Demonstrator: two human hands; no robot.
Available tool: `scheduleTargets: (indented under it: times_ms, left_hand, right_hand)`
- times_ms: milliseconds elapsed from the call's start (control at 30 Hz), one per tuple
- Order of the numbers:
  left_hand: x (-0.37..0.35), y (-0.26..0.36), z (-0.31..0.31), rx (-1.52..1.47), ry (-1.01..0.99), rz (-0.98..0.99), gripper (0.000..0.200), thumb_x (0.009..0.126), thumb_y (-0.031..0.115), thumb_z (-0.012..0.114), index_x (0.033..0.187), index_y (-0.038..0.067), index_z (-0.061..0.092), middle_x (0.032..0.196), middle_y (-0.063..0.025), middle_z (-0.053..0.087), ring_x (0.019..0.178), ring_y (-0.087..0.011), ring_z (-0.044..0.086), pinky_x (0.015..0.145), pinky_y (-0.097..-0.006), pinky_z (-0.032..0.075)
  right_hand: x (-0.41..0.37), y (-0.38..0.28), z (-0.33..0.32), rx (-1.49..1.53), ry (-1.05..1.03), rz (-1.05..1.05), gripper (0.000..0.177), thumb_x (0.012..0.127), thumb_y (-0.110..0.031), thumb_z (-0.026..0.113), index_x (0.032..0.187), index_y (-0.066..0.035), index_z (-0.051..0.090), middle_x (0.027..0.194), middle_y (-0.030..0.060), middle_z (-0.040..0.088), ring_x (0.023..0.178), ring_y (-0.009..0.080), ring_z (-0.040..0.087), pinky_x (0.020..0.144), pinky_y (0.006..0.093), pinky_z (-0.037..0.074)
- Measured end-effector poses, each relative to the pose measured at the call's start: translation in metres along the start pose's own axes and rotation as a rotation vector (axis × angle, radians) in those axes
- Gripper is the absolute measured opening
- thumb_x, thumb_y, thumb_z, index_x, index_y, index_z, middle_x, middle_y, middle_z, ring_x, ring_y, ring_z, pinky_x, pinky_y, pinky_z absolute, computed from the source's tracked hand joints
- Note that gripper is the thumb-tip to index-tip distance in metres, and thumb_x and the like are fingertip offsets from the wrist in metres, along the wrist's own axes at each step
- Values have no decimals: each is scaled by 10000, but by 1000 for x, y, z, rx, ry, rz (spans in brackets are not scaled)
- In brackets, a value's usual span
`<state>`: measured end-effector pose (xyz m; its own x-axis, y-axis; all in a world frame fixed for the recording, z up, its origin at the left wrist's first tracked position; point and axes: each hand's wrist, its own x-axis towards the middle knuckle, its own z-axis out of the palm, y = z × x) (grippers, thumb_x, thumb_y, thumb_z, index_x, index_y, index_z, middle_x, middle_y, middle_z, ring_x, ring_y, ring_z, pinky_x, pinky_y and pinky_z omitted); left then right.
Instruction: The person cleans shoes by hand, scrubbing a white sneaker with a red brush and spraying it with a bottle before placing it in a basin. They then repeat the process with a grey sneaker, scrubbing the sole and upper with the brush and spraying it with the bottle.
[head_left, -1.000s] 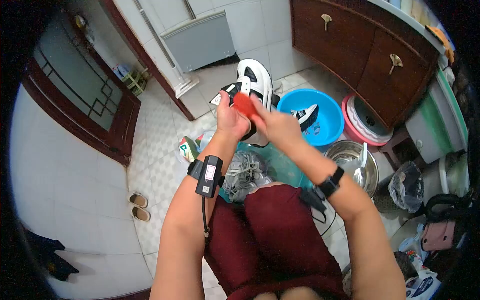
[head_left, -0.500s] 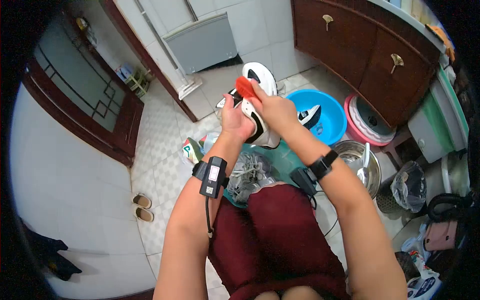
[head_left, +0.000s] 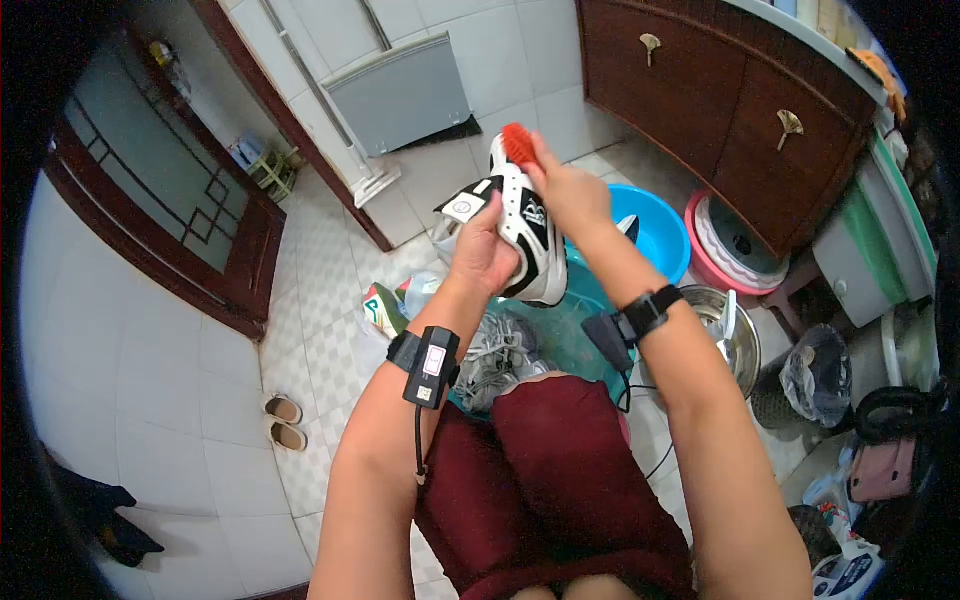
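A white and black sneaker (head_left: 537,255) is held up over the basins, its toe pointing away from me. My left hand (head_left: 485,252) grips it from the left side, thumb up near the tongue. In my right hand (head_left: 572,200) is a brush (head_left: 517,143) with red bristles, which lies against the toe of the sneaker. The fingers wrap the brush's handle and mostly hide it. Below, a teal basin (head_left: 580,325) stands in front of my knees, with grey shoes with laces (head_left: 495,360) in it.
Behind my right hand stands a blue basin (head_left: 668,235) with part of another shoe. Right of it are a pink basin (head_left: 703,262), a steel bowl (head_left: 745,365) and a lined bin (head_left: 818,375). Slippers (head_left: 285,420) lie at left. A brown cabinet (head_left: 690,90) stands behind.
The sneaker has been turned so its laced top and side now show. My right hand and the brush have moved up and right, from the sneaker's opening area to its toe.
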<state>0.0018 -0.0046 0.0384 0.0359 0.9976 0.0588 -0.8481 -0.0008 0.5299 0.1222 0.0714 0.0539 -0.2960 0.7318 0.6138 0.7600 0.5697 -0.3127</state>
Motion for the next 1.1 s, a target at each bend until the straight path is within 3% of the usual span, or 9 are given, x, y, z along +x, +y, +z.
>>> scheduleTargets:
  times_ms: [100, 167, 367, 467, 533, 733, 833, 933, 1100]
  left_hand:
    - [1, 3, 0, 32, 56, 59, 359, 922, 88, 462, 1270, 6, 430, 1239, -144, 526, 1143, -284, 512, 1019, -439, 378]
    - [2, 9, -5, -3, 66, 58, 354, 925, 87, 457, 1267, -1, 429, 1239, -151, 525, 1142, -286, 513, 1023, -442, 377]
    - [4, 22, -23, 52, 124, 124, 338, 915, 67, 470, 1239, -26, 451, 1206, -166, 548, 1118, -297, 533, 1001, -451, 398]
    - [-2, 17, -9, 113, 124, 138, 331, 904, 50, 492, 1224, -30, 466, 1186, -168, 560, 1105, -294, 545, 1009, -453, 396]
    - [-3, 17, -10, 155, 58, 134, 339, 866, -41, 516, 1202, -45, 469, 1162, -158, 569, 1066, -254, 570, 979, -381, 440]
    - [0, 17, -17, 232, 73, 118, 332, 859, -44, 525, 1187, -48, 478, 1118, -154, 584, 1038, -250, 583, 971, -370, 451]
    - [0, 19, -19, 152, 51, 100, 320, 862, -36, 521, 1179, -57, 481, 1122, -161, 582, 1035, -261, 583, 969, -384, 452]
    - [0, 20, -17, 100, 117, 103, 291, 860, -50, 490, 1151, -59, 499, 1103, -161, 591, 1017, -265, 592, 940, -385, 468]
    - [0, 21, -17, 94, 179, 176, 323, 864, -41, 508, 1185, -67, 478, 1144, -167, 575, 1070, -271, 565, 997, -406, 425]
  right_hand:
    - [-1, 1, -2, 106, -36, 90, 490, 918, -455, 424, 1355, -235, 401, 696, 189, 632, 630, 385, 616, 541, 489, 467]
    - [-23, 3, 0, 178, -84, 125, 491, 927, -421, 425, 1378, -235, 371, 722, 209, 628, 650, 394, 614, 555, 485, 464]
    - [-106, 10, 13, 295, -55, -106, 508, 926, -411, 440, 1384, -210, 358, 628, 169, 618, 531, 366, 602, 443, 465, 452]
    - [-57, 7, -4, 169, -111, 42, 492, 931, -423, 413, 1375, -215, 377, 670, 182, 631, 582, 371, 616, 489, 482, 467]
    - [-16, 7, -8, 199, -112, 115, 473, 938, -408, 405, 1379, -241, 373, 803, 246, 629, 725, 416, 610, 636, 497, 471]
    - [35, 12, -8, 150, -21, 75, 495, 936, -437, 391, 1389, -242, 351, 764, 249, 625, 685, 425, 601, 613, 518, 454]
    - [-11, 14, -8, 168, -128, 117, 507, 942, -436, 365, 1390, -198, 347, 718, 188, 637, 671, 401, 615, 591, 514, 471]
    - [-77, 15, 4, 187, -107, 17, 504, 939, -387, 422, 1392, -178, 343, 651, 168, 616, 551, 374, 591, 473, 470, 454]
    - [-129, 36, 7, 364, -262, -43, 551, 917, -375, 503, 1405, -187, 329, 843, 191, 643, 664, 335, 634, 582, 443, 487]
